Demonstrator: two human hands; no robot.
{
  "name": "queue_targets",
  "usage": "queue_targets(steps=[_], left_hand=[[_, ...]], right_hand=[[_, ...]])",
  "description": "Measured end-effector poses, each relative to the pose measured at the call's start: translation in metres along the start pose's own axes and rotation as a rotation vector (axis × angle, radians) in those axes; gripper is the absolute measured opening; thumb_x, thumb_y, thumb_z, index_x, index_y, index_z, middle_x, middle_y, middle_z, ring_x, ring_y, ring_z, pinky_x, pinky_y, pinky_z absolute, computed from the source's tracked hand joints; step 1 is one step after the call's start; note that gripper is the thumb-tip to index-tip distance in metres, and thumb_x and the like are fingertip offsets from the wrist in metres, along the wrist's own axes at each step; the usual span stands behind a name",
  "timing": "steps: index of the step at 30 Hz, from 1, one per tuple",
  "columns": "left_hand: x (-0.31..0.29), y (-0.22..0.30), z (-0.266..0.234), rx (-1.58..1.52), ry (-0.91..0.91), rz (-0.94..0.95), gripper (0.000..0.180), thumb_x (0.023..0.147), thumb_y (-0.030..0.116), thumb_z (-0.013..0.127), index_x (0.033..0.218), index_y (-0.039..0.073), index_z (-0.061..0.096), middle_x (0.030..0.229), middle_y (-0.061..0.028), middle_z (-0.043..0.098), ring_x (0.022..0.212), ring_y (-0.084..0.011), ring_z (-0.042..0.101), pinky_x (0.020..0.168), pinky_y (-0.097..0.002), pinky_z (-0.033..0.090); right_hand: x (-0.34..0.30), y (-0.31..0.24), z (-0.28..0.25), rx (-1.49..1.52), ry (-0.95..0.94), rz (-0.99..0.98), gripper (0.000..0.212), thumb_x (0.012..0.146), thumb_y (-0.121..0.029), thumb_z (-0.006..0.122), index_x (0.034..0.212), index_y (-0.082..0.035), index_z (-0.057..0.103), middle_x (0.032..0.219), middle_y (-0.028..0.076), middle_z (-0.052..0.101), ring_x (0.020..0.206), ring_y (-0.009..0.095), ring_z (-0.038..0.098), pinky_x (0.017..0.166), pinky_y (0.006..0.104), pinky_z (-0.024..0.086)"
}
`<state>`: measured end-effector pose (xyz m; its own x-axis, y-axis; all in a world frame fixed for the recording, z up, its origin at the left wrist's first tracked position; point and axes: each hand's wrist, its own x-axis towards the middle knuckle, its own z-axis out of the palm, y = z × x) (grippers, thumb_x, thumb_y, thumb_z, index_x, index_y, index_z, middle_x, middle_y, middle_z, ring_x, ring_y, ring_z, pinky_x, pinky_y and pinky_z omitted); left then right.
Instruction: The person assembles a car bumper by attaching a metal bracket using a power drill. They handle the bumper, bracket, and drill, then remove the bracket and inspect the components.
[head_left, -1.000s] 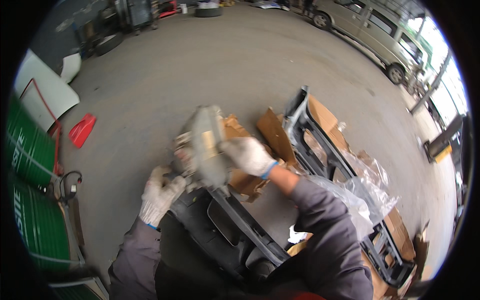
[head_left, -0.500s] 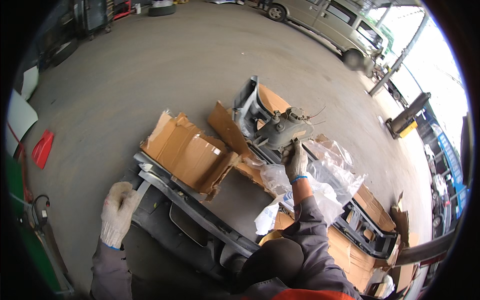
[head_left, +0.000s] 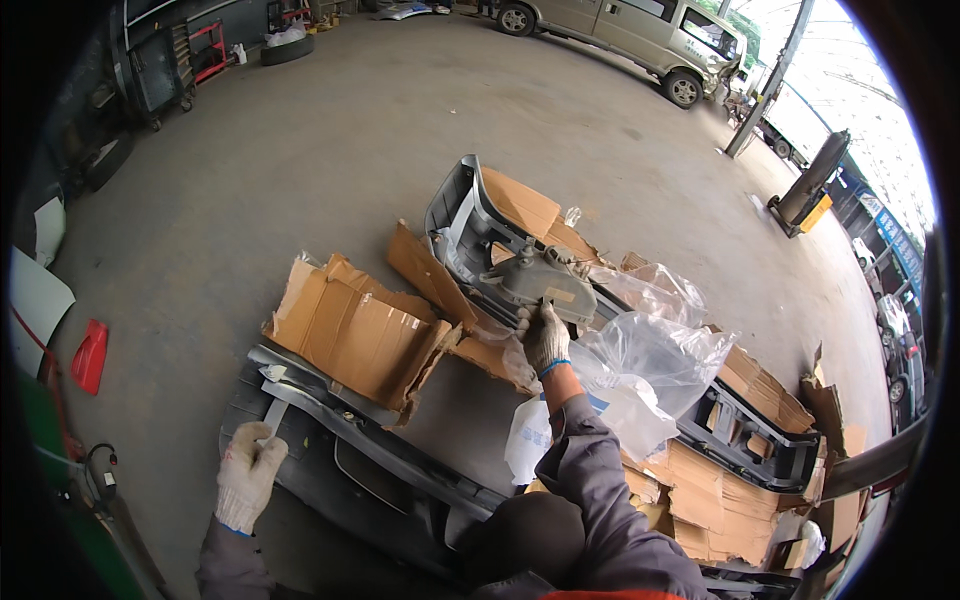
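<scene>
My right hand (head_left: 546, 342), in a pale knit glove, grips the near edge of a grey headlight housing (head_left: 562, 292). The housing hangs over a grey bumper (head_left: 462, 215), with its sockets and loose wires on the far side. On the left, my gloved left hand (head_left: 247, 475) closes on a flat grey strip (head_left: 275, 415) at the end of a second, dark bumper (head_left: 375, 435). Whether the strip is fixed to that bumper cannot be made out. Torn cardboard (head_left: 350, 325) lies along the dark bumper's far side. Clear plastic wrap (head_left: 650, 350) lies beside my right forearm.
More torn cardboard (head_left: 700, 500) lies at the right under the long bumper. A red piece (head_left: 90, 357) and white panel (head_left: 40, 300) are at the left. A van (head_left: 640, 35) and a post (head_left: 775, 80) stand far off, with a dark cylinder (head_left: 818, 175) on the right.
The view has shifted a little to the right. My right hand has brought the headlight housing lower and tilted it. My left hand is lower in the picture, still at the strip.
</scene>
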<state>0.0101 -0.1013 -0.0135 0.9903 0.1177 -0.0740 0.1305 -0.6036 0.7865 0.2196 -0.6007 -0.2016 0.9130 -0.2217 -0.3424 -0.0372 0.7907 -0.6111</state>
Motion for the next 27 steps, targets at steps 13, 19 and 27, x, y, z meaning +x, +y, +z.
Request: queue_targets(steps=[13, 19, 27], left_hand=[[-0.04, -0.013, -0.008, 0.214, -0.027, -0.197, 0.035, 0.093, 0.024, 0.069, 0.116, -0.002, 0.064, 0.088, -0.0091, 0.065, 0.078, -0.0161, 0.06, 0.073, -0.0325, 0.05], [-0.057, -0.051, -0.005, 0.185, 0.104, -0.22, 0.044, 0.09, 0.031, 0.075, 0.116, -0.002, 0.064, 0.083, -0.0098, 0.067, 0.072, -0.0177, 0.061, 0.069, -0.0352, 0.052], [-0.062, -0.057, -0.002, 0.172, 0.054, -0.317, 0.047, 0.089, 0.03, 0.078, 0.12, -0.001, 0.062, 0.084, -0.011, 0.068, 0.073, -0.018, 0.063, 0.071, -0.0353, 0.053]], right_hand=[[0.095, 0.009, 0.014, -0.115, 0.151, 0.045, 0.042, 0.109, -0.048, 0.047, 0.092, -0.012, 0.062, 0.072, 0.0, 0.063, 0.05, 0.01, 0.048, 0.044, 0.0239, 0.04], [0.119, 0.035, 0.024, 0.032, 0.109, -0.041, 0.039, 0.111, -0.046, 0.044, 0.103, -0.011, 0.06, 0.083, 0.004, 0.066, 0.059, 0.013, 0.053, 0.05, 0.026, 0.045], [0.137, 0.014, 0.014, -0.579, 0.278, 0.368, 0.045, 0.105, -0.052, 0.051, 0.09, -0.011, 0.062, 0.067, 0.001, 0.06, 0.047, 0.01, 0.049, 0.04, 0.0218, 0.039]])
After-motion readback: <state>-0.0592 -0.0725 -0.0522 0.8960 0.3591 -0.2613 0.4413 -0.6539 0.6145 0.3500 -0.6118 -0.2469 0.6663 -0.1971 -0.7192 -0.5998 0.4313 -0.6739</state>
